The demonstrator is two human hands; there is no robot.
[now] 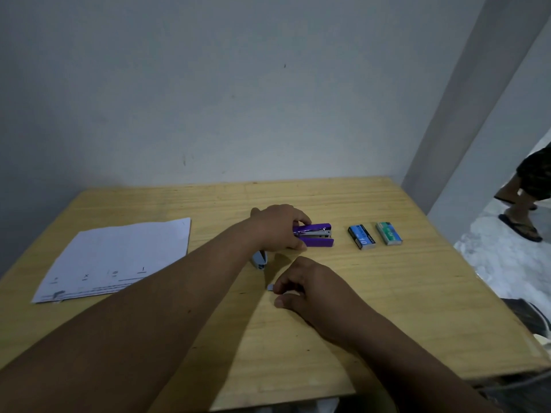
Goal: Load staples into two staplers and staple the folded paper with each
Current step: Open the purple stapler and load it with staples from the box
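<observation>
- The left hand (278, 231) has its grip curled round the rear of the purple stapler (316, 234), which lies open on the worktop (387, 293).
- The right hand (310, 286) pinches a small strip of staples (270, 287) between thumb and fingers, low over the worktop.
- A grey stapler (259, 259) peeks out under the left wrist.
- Two staple boxes, blue (361, 236) and green (389, 233), sit right of the purple stapler.
- The folded paper (119, 257) lies far left.

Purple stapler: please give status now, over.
Left hand grips purple stapler, open on table. Right hand pinches staple strip. Grey stapler half hidden under left wrist. Path clear.
</observation>
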